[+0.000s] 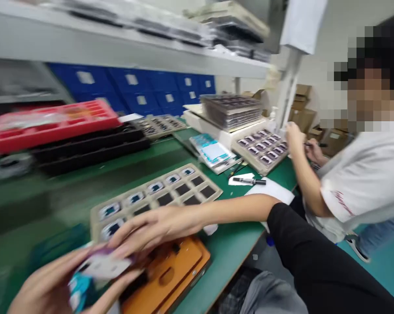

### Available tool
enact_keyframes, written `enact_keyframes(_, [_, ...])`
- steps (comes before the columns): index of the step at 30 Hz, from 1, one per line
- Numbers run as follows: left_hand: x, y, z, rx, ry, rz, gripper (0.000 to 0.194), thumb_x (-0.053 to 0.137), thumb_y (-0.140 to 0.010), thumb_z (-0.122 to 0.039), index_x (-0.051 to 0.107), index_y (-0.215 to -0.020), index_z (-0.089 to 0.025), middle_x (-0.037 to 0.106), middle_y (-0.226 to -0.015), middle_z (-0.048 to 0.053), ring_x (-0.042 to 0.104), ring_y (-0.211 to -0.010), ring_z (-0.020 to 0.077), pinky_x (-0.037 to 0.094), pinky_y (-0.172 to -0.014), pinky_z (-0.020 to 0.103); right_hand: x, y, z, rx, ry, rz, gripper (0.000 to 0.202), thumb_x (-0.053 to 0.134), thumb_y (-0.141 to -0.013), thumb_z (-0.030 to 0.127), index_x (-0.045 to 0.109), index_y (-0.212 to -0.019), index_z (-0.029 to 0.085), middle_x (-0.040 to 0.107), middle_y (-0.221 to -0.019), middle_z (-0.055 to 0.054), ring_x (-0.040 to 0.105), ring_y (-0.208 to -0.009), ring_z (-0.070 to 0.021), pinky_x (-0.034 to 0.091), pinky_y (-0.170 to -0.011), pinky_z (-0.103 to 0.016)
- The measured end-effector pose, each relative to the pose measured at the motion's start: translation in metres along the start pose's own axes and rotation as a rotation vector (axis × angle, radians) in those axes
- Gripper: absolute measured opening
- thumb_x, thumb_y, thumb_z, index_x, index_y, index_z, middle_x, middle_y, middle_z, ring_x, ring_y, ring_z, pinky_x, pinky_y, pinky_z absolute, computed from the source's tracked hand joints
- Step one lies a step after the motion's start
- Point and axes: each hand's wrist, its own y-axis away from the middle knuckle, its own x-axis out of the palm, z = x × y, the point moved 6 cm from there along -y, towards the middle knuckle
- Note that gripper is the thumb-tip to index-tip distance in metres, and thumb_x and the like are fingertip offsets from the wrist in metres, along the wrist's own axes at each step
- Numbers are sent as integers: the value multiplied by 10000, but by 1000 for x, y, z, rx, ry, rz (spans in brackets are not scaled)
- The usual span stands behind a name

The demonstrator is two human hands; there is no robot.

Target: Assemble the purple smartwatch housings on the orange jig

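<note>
At the lower left, my left hand (pixel 46 283) is closed around a small flat part with a white face and purple edge (pixel 105 266); a bright teal piece (pixel 81 288) shows in the same grip. My right hand (pixel 151 229) reaches across from the right, its fingers bent onto the top edge of that part. Motion blur hides the part's exact kind. Under and beside my hands lies an orange fixture (pixel 184 270) with a cut-out. Just behind, a beige compartment tray (pixel 203 172) holds several small dark-screened pieces in white frames; other slots show dark bottoms.
A co-worker (pixel 357 183) sits at right, near another filled tray (pixel 262 150). A black marker (pixel 249 181) and a blue-white packet (pixel 212 150) lie on the green table (pixel 229 248). A red tray (pixel 53 122) rests on black trays; blue bins (pixel 144 87) stand behind.
</note>
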Motion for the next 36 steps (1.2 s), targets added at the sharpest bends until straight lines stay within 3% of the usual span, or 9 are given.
enact_keyframes(2, [-19, 9, -6, 68, 30, -155, 661, 851, -664, -505, 607, -1256, -667, 735, -1055, -112, 683, -862, 315, 557, -718, 526, 7, -9, -14, 56, -262, 99, 285, 796, -874, 335, 646, -1055, 173, 720, -998, -57, 698, -892, -166, 600, -832, -303])
enact_keyframes(5, [-28, 19, -21, 320, 63, -200, 703, 887, -681, -580, 650, -1332, -460, 736, -1000, -8, 675, -800, 255, 576, -669, 432, 40, -23, -37, 234, -676, 293, 114, 683, -913, 203, 591, -972, 173, 703, -936, -34, 686, -797, -123, 606, -854, -297])
enact_keyframes(8, [-25, 18, -13, 254, -37, -153, 733, 839, -673, -706, 686, -1271, -312, 723, -1050, 55, 687, -932, 259, 603, -813, 426, 60, -30, -50, 240, -831, 380, 195, 722, -875, 244, 596, -1011, 185, 706, -961, -31, 680, -822, -125, 597, -877, -296])
enact_keyframes(11, [-22, 17, -16, 240, -56, -150, 790, 764, -640, -815, 694, -1199, -262, 734, -1122, 104, 692, -1043, 286, 582, -912, 464, 54, -32, -53, 34, -722, 322, 311, 792, -841, 396, 616, -998, 193, 690, -907, -19, 666, -789, -139, 590, -778, -298])
enact_keyframes(15, [-19, 15, -32, 308, 28, -119, 769, 798, -685, -719, 654, -1283, -258, 759, -1148, 117, 697, -1020, 254, 568, -903, 428, 15, -21, -29, -551, -199, -122, 149, 758, -886, 350, 707, -925, 216, 655, -862, -15, 600, -768, -150, 532, -715, -317])
enact_keyframes(18, [-19, 16, -32, 321, 25, -113, 790, 823, -657, -707, 657, -1300, -280, 776, -1101, 91, 678, -942, 233, 562, -837, 401, 11, -10, -13, -804, 136, -215, 112, 683, -960, 319, 778, -959, 259, 645, -891, -25, 591, -806, -164, 525, -749, -359])
enact_keyframes(22, [-19, 19, -24, 277, -70, -132, 787, 772, -649, -790, 694, -1244, -280, 784, -1013, 69, 637, -875, 229, 537, -775, 408, 14, -8, -10, -844, 202, -179, 163, 654, -992, 351, 785, -1045, 270, 634, -968, -40, 599, -890, -178, 538, -742, -366])
enact_keyframes(27, [-21, 20, -21, 240, -115, -98, 803, 784, -612, -809, 710, -1211, -280, 776, -979, 57, 607, -853, 225, 515, -747, 403, 16, -9, -12, -735, 218, -136, 191, 636, -989, 360, 793, -1010, 253, 628, -1013, -73, 605, -928, -210, 569, -742, -391])
enact_keyframes(36, [-16, 19, -29, 252, -39, -22, 736, 763, -630, -802, 749, -1142, -273, 757, -870, 32, 607, -800, 211, 518, -755, 391, 16, -20, -19, -584, 2, 13, 111, 756, -900, 298, 746, -896, 188, 572, -975, -33, 535, -783, -136, 516, -654, -286])
